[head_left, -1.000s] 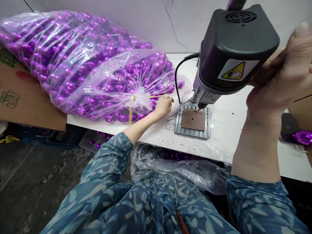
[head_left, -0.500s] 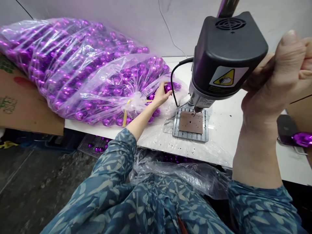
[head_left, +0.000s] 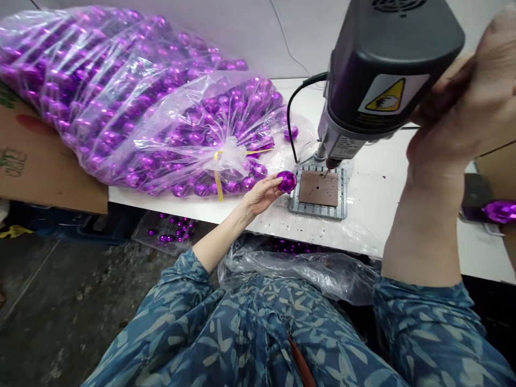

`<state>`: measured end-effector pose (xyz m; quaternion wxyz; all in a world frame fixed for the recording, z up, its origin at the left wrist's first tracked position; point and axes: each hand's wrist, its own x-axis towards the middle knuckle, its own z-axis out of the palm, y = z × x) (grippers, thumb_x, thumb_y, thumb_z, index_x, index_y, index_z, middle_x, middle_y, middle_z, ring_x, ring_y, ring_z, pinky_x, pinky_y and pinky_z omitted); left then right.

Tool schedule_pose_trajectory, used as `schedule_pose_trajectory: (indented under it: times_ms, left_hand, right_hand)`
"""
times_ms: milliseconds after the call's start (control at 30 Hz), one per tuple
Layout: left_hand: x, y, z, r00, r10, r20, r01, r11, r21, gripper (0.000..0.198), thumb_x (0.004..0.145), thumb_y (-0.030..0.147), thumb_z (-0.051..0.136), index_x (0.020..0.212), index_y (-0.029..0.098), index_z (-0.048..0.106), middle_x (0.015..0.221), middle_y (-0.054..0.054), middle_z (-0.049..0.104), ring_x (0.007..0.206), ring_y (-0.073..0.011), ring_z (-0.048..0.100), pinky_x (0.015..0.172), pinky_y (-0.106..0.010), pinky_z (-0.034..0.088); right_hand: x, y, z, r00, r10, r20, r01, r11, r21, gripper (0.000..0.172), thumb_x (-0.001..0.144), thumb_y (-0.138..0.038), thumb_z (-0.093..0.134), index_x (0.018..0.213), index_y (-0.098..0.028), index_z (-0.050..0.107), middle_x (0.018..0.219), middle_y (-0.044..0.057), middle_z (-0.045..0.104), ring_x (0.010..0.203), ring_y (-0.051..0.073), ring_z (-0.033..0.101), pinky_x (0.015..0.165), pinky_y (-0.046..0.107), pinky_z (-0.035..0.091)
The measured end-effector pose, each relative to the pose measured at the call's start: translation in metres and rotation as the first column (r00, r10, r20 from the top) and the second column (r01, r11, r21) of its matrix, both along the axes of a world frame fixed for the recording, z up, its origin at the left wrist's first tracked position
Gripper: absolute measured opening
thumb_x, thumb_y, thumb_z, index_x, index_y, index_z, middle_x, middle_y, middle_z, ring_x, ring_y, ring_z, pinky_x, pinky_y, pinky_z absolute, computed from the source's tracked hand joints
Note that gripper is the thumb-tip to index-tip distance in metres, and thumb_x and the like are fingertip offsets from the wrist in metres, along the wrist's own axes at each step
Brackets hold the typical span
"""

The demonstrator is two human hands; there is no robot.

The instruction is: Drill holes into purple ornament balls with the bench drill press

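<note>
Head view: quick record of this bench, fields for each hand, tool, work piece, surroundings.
left hand: holds a shiny purple bauble in its fingers
right hand: raised behind the drill head; what it grips is hidden
tool: black bench drill, bit just above the plate
work piece: brown plate with a central hole, on a slotted metal base
surroundings: clear bag of purple baubles on a white table

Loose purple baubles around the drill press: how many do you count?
2. One purple bauble sits in the left hand; another rests on a dark holder at the right edge. A third, near the black cable, may be inside the plastic; more may be hidden.
</note>
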<state>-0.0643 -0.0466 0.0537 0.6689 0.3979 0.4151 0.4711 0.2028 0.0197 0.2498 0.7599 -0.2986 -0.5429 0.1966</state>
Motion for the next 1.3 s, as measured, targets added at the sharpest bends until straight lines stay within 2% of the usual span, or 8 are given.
schedule_pose_trajectory:
  times_ms: [67,167,400,700,833,1067,1200,1300]
  left_hand:
    - [0.015,-0.001,-0.009,1.000,-0.022,0.001,0.022,1.000,0.008,0.054,0.081,0.053,0.096,0.123,0.022,0.079,0.133,-0.011,0.083,0.127,-0.0281,0.077,0.123,-0.054,0.058]
    - [0.038,0.008,-0.021,0.999,-0.020,-0.037,0.023,0.996,0.092,0.066,0.079,0.061,0.097,0.129,0.023,0.074,0.133,-0.011,0.083,0.122,-0.0270,0.078,0.119,-0.052,0.060]
    - [0.068,0.040,-0.039,0.975,0.034,-0.219,0.040,0.945,0.324,0.059,0.096,0.061,0.083,0.138,0.026,0.062,0.143,-0.013,0.077,0.137,-0.0274,0.072,0.123,-0.051,0.055]
    - [0.082,0.047,-0.052,0.941,0.078,-0.328,0.065,0.913,0.404,0.057,0.096,0.057,0.083,0.139,0.026,0.062,0.145,-0.012,0.069,0.137,-0.0271,0.067,0.127,-0.051,0.049]
    - [0.084,0.049,-0.057,0.907,0.100,-0.410,0.110,0.882,0.458,0.059,0.095,0.057,0.084,0.140,0.025,0.062,0.144,-0.014,0.067,0.141,-0.0314,0.064,0.129,-0.055,0.046]
    - [0.083,0.045,-0.070,0.855,0.108,-0.507,0.256,0.762,0.595,0.062,0.097,0.053,0.082,0.148,0.028,0.058,0.155,-0.014,0.065,0.168,-0.0413,0.041,0.139,-0.068,0.034]
    - [0.086,0.040,-0.069,0.875,0.079,-0.477,0.281,0.720,0.635,0.063,0.102,0.056,0.074,0.153,0.028,0.050,0.162,-0.016,0.060,0.162,-0.0371,0.052,0.136,-0.064,0.043]
    - [0.088,0.040,-0.067,0.891,0.078,-0.446,0.255,0.729,0.636,0.063,0.101,0.059,0.076,0.149,0.027,0.052,0.160,-0.017,0.062,0.155,-0.0370,0.059,0.131,-0.063,0.049]
  right_hand:
    - [-0.001,0.001,0.000,1.000,0.006,0.001,-0.006,1.000,0.025,0.081,0.061,-0.088,0.070,0.065,-0.024,0.021,0.049,-0.008,0.018,0.041,0.005,0.031,0.041,0.029,0.018]
    - [-0.001,0.002,-0.001,1.000,-0.024,0.011,0.024,1.000,0.018,0.082,0.064,-0.084,0.070,0.068,-0.021,0.017,0.051,-0.007,0.018,0.042,0.003,0.032,0.040,0.024,0.019]
    - [-0.001,0.000,-0.003,1.000,-0.008,0.016,0.008,1.000,0.014,0.081,0.061,-0.096,0.059,0.069,-0.025,0.021,0.047,-0.007,0.026,0.040,0.007,0.035,0.040,0.030,0.020]
    - [-0.003,-0.002,-0.001,0.999,-0.031,0.027,0.031,0.999,-0.007,0.074,0.063,-0.087,0.062,0.068,-0.025,0.022,0.046,-0.009,0.027,0.039,0.006,0.036,0.038,0.028,0.022]
    - [-0.004,-0.006,0.001,1.000,-0.013,0.000,0.013,1.000,-0.012,0.068,0.063,-0.082,0.064,0.067,-0.026,0.026,0.046,-0.009,0.029,0.038,0.005,0.036,0.038,0.029,0.021]
    - [-0.002,-0.008,0.000,0.999,0.034,0.038,-0.034,0.999,-0.012,0.073,0.069,-0.080,0.066,0.069,-0.021,0.022,0.050,-0.008,0.031,0.041,0.001,0.039,0.039,0.023,0.024]
    - [-0.001,-0.009,0.000,0.998,0.031,0.062,-0.031,0.999,0.008,0.072,0.070,-0.081,0.065,0.069,-0.023,0.023,0.050,-0.008,0.030,0.041,0.002,0.038,0.038,0.024,0.023]
    - [-0.002,-0.009,0.001,0.999,0.016,0.041,-0.016,1.000,0.003,0.072,0.068,-0.081,0.065,0.069,-0.023,0.022,0.049,-0.009,0.026,0.041,0.003,0.037,0.038,0.024,0.022]
